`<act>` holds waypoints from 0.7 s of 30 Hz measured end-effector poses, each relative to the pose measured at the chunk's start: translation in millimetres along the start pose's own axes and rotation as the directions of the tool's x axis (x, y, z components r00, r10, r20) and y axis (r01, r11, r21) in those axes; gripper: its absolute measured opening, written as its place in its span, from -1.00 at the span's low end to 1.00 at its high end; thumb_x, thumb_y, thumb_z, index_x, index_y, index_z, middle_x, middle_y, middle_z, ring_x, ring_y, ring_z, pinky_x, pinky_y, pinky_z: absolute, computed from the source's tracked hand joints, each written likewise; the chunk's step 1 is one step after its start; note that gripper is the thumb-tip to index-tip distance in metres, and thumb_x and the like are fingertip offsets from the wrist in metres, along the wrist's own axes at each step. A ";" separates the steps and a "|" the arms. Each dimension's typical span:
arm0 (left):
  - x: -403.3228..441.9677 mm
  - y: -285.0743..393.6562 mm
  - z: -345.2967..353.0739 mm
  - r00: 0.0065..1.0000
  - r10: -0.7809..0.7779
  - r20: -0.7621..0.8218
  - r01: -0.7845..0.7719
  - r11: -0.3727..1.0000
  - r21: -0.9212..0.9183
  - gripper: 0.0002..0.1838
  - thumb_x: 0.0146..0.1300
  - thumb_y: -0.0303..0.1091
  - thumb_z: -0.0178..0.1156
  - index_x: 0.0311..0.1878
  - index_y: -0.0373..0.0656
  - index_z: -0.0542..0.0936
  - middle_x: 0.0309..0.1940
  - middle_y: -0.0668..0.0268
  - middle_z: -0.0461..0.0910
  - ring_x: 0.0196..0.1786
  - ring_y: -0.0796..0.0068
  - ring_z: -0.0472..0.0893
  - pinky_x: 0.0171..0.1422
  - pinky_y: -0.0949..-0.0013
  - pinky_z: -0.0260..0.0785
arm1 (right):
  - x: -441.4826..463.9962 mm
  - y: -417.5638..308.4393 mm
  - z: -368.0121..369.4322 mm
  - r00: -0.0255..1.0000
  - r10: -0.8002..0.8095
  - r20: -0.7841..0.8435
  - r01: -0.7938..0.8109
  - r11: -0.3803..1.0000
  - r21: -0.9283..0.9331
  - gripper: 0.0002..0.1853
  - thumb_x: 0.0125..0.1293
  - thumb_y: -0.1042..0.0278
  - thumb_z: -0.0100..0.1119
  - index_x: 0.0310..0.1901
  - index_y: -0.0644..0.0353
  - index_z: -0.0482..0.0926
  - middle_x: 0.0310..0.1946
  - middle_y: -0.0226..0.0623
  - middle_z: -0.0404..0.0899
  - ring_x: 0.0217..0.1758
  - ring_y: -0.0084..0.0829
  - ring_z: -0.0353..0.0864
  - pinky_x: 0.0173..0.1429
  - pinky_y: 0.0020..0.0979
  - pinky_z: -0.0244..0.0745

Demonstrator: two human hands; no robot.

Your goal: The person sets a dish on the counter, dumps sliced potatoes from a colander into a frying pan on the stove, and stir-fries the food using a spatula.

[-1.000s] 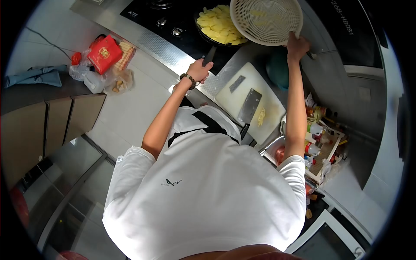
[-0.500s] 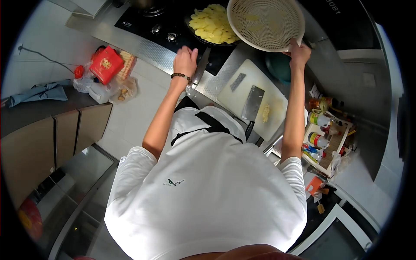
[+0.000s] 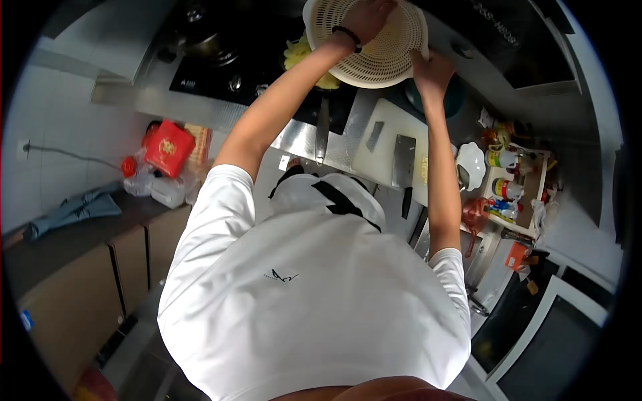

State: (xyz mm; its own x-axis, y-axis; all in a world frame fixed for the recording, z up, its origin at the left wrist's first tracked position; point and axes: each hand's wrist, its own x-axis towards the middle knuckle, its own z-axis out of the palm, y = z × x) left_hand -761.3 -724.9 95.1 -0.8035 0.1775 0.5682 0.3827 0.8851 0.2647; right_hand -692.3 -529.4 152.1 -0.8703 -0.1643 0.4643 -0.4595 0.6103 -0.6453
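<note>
A cream plastic colander is tilted above the pan on the stove. My right hand grips its rim on the right, thumb on the inner side. My left hand, with a beaded bracelet at the wrist, reaches inside the colander. Its fingers are dim near the top edge, so their pose is unclear. Pale yellow slices, like potato, show in the pan beneath, partly covered by the colander and my left arm. The pan's handle points toward me.
Right of the stove, a white cutting board carries a cleaver and chopped bits. Behind my right hand stands a green bowl. Bottles fill a rack at the right. A small pot sits on the far-left burner.
My left hand has moved from beside the pan handle up into the colander. My right hand has shifted the colander left over the pan, covering more of the slices. The camera view has shifted slightly.
</note>
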 end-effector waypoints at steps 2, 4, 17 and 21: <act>5.6 -5.4 7.8 0.961 -0.111 0.255 0.151 0.978 -0.144 -0.50 0.17 -0.38 0.07 0.22 -0.25 0.43 0.19 0.10 0.42 0.26 0.09 0.36 0.35 0.15 0.20 | -1.2 -12.0 2.0 0.999 -0.035 -0.023 0.035 0.999 0.002 -0.75 0.06 0.29 0.25 -0.35 0.35 0.61 -0.54 0.05 0.55 -0.44 -0.09 0.64 -0.28 -0.31 0.49; -4.0 -2.3 5.6 0.999 0.037 0.034 -0.031 0.986 -0.165 -0.61 0.18 -0.38 0.11 0.10 -0.21 0.49 0.07 0.14 0.47 0.15 0.13 0.43 0.26 0.17 0.30 | -2.5 -10.4 5.8 0.995 -0.056 -0.082 0.052 0.997 -0.054 -0.74 0.06 0.28 0.26 -0.31 0.33 0.62 -0.52 0.05 0.56 -0.41 -0.07 0.64 -0.26 -0.30 0.50; -33.0 -17.4 -4.6 0.957 0.268 -0.110 -0.275 0.959 -0.062 -0.55 0.18 -0.45 0.08 0.18 -0.16 0.45 0.16 0.18 0.46 0.22 0.17 0.44 0.26 0.20 0.37 | 14.3 -36.4 27.6 0.922 -0.264 -0.285 0.187 0.945 -0.270 -0.72 0.08 0.24 0.25 -0.20 0.22 0.64 -0.43 0.00 0.62 -0.28 0.02 0.62 -0.17 -0.18 0.53; -22.1 -6.4 -12.0 0.931 0.364 -0.034 -0.365 0.915 -0.171 -0.48 0.19 -0.42 -0.02 0.26 -0.30 0.37 0.25 0.06 0.35 0.29 0.09 0.34 0.39 0.18 0.17 | 11.2 -44.9 34.8 0.946 -0.234 -0.226 0.194 0.964 -0.183 -0.64 0.16 0.27 0.24 0.03 0.07 0.62 -0.25 -0.01 0.65 -0.11 -0.08 0.65 -0.05 -0.35 0.53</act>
State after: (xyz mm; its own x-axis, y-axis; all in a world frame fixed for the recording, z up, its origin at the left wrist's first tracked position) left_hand -740.5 -739.7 90.3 -0.5927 0.4728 0.6520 0.7212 0.6720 0.1682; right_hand -687.6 -585.7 165.1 -0.6754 -0.1225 0.7272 -0.5796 0.6978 -0.4208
